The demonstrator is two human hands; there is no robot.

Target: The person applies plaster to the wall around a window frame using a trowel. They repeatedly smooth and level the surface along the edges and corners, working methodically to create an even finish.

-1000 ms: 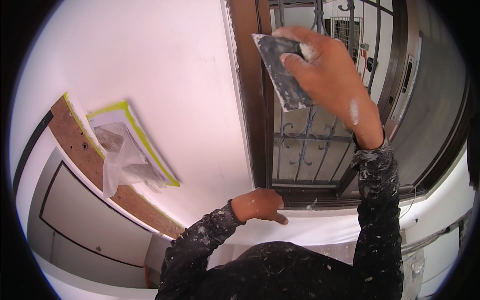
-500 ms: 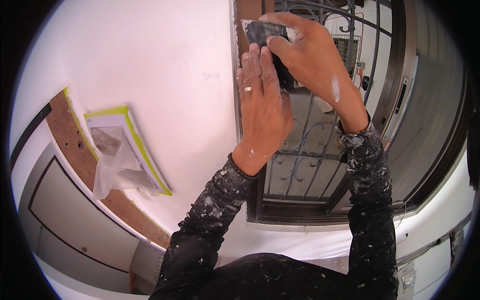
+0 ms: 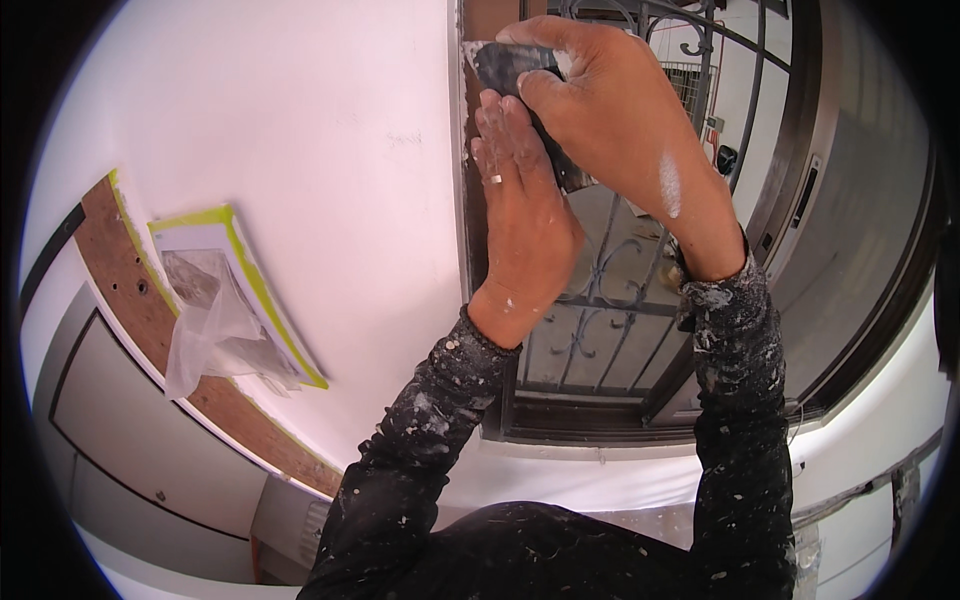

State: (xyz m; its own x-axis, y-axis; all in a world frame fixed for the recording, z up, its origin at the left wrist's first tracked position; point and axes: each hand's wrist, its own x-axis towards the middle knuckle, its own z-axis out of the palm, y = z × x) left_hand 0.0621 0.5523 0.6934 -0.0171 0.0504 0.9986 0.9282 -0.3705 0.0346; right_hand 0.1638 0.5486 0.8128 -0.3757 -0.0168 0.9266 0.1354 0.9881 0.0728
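Note:
My right hand [image 3: 612, 95] grips a flat, dark scraper [image 3: 508, 66] smeared with white, thumb on its face and fingers over the top. The scraper's pale corner touches the edge of the brown door frame [image 3: 490, 20], where the white wall meets it. More of the dark tool shows below the right palm. Just under the scraper, my left hand [image 3: 525, 225] lies with straight fingers, its fingertips close against the tool and frame. A ring sits on one finger. Whitish powder marks both hands, and the black sleeves are paint-spattered.
A dark metal grille [image 3: 600, 290] with scrolls fills the opening behind my hands. To the right stands a brown sliding door [image 3: 850, 270]. The white wall [image 3: 300, 130] carries a yellow-taped panel [image 3: 285, 310] with plastic hanging from it, beside a brown strip [image 3: 135, 290].
Both hands and the scraper appear slightly further left. The wall, panel and frame have also shifted left in the picture, as the view moved. The grip looks the same.

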